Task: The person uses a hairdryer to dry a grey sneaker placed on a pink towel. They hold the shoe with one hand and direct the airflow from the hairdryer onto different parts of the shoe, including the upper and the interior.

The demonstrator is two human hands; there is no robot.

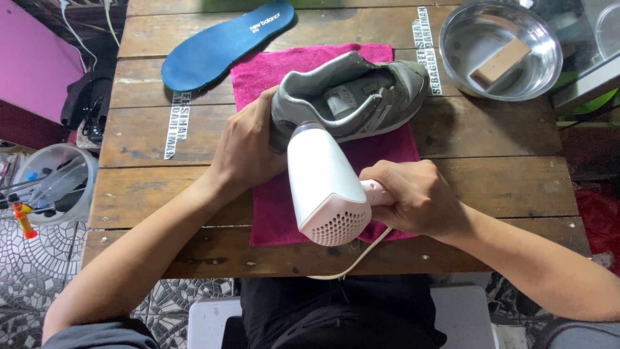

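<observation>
Head view: left hand (248, 152) grips the grey shoe (352, 97) heel; right hand (416, 197) clasps the white hairdryer (323, 184) just behind it.

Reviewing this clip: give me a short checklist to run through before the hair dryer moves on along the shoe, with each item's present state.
1. Left hand steadies the grey shoe at its heel: ok.
2. Right hand grips the handle of the white hair dryer: ok.
3. Dryer nozzle points at the shoe's heel: ok.
4. Shoe rests on the pink towel: ok.
5. Blue insole is out of the shoe, lying apart on the wooden table: ok.
6. Dryer switched on: cannot tell.
</observation>
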